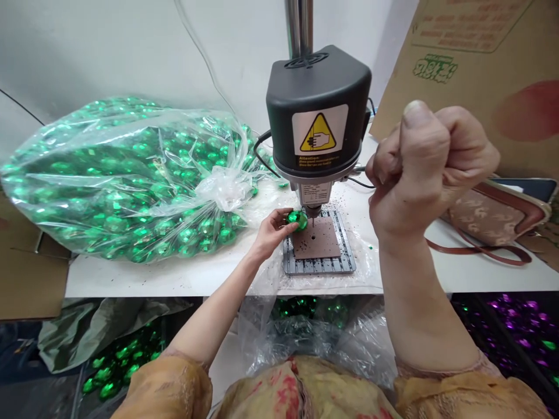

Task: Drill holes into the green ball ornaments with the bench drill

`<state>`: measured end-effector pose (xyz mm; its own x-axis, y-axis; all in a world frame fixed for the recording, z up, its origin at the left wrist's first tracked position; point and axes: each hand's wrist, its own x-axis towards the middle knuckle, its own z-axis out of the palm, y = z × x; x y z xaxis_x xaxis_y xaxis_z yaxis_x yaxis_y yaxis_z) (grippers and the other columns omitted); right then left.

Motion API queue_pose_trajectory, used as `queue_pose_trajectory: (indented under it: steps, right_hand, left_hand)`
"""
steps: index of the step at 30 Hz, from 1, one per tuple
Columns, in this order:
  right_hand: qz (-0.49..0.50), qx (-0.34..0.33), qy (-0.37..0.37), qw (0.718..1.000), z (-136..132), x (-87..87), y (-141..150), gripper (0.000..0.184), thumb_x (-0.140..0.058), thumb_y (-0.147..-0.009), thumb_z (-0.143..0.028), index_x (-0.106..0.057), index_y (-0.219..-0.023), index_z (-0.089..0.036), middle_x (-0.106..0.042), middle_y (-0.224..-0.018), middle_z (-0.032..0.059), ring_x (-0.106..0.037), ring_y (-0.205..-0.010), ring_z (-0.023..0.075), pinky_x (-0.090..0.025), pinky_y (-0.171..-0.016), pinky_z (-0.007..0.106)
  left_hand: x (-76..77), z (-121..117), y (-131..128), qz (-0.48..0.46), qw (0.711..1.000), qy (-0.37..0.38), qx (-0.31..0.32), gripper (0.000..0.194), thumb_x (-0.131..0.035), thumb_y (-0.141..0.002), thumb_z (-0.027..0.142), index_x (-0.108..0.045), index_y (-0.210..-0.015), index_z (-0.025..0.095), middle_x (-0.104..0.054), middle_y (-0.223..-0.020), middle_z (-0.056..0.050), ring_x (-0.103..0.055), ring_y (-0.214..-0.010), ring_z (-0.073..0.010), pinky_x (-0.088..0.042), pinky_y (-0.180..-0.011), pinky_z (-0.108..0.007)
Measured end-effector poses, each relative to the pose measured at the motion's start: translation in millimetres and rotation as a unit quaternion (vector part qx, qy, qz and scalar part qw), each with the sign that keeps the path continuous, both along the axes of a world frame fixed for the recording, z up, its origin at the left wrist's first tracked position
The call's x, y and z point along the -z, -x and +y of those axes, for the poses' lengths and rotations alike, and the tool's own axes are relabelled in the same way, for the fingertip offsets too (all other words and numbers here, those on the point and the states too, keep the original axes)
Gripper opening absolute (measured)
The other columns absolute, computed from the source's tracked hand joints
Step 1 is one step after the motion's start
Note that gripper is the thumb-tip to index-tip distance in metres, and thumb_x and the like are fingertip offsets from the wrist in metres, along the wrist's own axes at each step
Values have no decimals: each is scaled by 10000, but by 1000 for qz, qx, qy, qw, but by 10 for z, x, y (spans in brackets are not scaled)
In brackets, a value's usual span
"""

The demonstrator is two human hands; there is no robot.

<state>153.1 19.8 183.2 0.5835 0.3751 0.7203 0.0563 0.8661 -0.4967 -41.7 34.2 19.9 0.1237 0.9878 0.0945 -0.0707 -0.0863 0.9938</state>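
Observation:
My left hand (271, 231) pinches a faceted green bead (297, 219) and holds it at the left of the brown pad (317, 238) on the ribbed base plate (318, 266), right beside the drill bit (313, 213). The small bench drill (318, 110) stands on the white table (174, 273). My right hand (425, 166) is raised at the machine's right side, closed in a fist; what it grips is hidden by the fingers, probably the feed lever.
A big clear bag of green beads (117, 180) lies left of the drill. Another plastic bag (305, 337) with green beads hangs below the table edge. A brown purse (498, 215) and cardboard box (480, 70) sit right. Purple beads (515, 326) lie lower right.

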Motion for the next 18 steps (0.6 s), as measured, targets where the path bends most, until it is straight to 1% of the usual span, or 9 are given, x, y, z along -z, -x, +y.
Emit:
queue_pose_trajectory:
  steps: [3, 6, 10, 13, 16, 18]
  right_hand:
    - [-4, -12, -14, 1000, 20, 14, -20, 456, -633, -853, -269, -296, -547, -231, -291, -424, -77, -273, -382, 69, -204, -435, 298]
    - [0, -28, -33, 999, 24, 10, -20, 431, -626, -846, -231, -306, -557, -236, -303, -420, -84, -269, -373, 70, -189, -437, 301]
    - [6, -36, -37, 999, 17, 10, -15, 421, -634, -846, -233, -316, -571, -236, -297, -434, -90, -265, -374, 66, -201, -434, 293]
    - [0, -33, -25, 999, 20, 24, -26, 452, -655, -851, -295, -312, -564, -233, -284, -443, -86, -269, -388, 64, -219, -434, 290]
    - [-6, -37, -18, 999, 22, 30, -33, 480, -670, -848, -341, -304, -559, -228, -282, -444, -83, -273, -395, 58, -225, -434, 285]
    - [2, -38, -28, 999, 20, 27, -29, 464, -666, -847, -308, -312, -558, -227, -295, -445, -83, -273, -391, 56, -215, -435, 284]
  left_hand:
    - [59, -41, -46, 23, 1000, -6, -1, 581, -908, -660, 461, -679, -1116, 184, -743, -1009, -55, -690, -931, -181, -551, -871, -336]
    - [81, -59, -70, 37, 999, -10, 8, 575, -898, -675, 453, -683, -1134, 182, -746, -1040, -65, -692, -942, -190, -561, -863, -337]
    - [81, -95, -97, 52, 998, -13, 40, 592, -885, -699, 443, -677, -1187, 181, -751, -1091, -83, -708, -971, -216, -577, -869, -350]
    - [73, -127, -112, 75, 996, -15, 56, 585, -868, -724, 445, -674, -1217, 195, -755, -1101, -84, -719, -943, -218, -585, -860, -356]
    - [63, -157, -132, 107, 992, -30, 58, 572, -857, -738, 443, -676, -1222, 197, -753, -1102, -92, -716, -938, -226, -583, -853, -363]
    - [61, -183, -160, 128, 989, -47, 50, 576, -859, -735, 429, -668, -1224, 192, -748, -1104, -97, -708, -962, -235, -578, -859, -368]
